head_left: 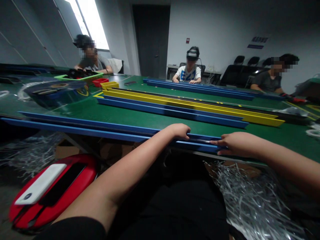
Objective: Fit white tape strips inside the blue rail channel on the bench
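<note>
A long blue channel strip (105, 128) lies along the near edge of the green table, running from the far left to my right hand. My left hand (180, 131) is closed on this channel, its fingers bent down over the trough; the fingertips are partly hidden. At the right end, my right hand (237, 143) grips the channel, with the index finger stretched into the trough and other fingers at the near wall. A thin pale sliver (206, 141) shows in the trough by my right fingertips; its kind is unclear.
Further in lie yellow channels (200, 106) and blue channels (160, 108). A yellow bin (110, 85), a red bin (100, 82) and a green tray (82, 77) stand back left. Three people sit around the table (140, 120). Below are a red stool (87, 173) and plastic strips (252, 196).
</note>
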A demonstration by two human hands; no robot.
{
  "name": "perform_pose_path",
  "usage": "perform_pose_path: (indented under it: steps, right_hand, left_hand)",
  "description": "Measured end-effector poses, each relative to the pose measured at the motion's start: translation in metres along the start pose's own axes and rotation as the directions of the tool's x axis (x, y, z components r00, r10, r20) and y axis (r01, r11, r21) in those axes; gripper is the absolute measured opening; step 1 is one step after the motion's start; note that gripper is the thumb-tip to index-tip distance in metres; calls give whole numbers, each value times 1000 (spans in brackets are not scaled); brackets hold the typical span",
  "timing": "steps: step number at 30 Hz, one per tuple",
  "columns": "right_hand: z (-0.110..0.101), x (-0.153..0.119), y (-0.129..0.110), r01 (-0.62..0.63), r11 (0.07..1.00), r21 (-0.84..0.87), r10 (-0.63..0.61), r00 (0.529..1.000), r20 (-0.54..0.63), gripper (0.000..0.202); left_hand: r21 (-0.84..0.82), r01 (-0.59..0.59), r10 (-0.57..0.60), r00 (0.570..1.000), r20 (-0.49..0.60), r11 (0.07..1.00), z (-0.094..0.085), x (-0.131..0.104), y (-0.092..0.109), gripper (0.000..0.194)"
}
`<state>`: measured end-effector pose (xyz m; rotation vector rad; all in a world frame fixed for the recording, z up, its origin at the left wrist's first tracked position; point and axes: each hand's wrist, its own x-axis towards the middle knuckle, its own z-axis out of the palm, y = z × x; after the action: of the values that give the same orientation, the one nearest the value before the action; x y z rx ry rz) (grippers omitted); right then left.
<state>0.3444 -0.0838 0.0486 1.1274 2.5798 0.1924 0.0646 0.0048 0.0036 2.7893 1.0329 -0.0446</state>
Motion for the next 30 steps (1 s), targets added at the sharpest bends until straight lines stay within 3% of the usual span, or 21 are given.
perform_pose_path:
  steps: [9,21,30]
  right_hand:
    - [2,20,-26,-187,979,-86,198,970,144,46]
    - [7,20,-27,-198,975,-99,212,963,166,46]
    - [1,15,-32,-201,975,-96,213,968,133,47]
  left_hand:
    - [-8,9,-9,1000,9,1000,4,6,-3,40]
    - [-10,9,-9,1000,16,1000,4,8,-2,39]
    - [61,63,-69,993,91,996,-6,6,16,40]
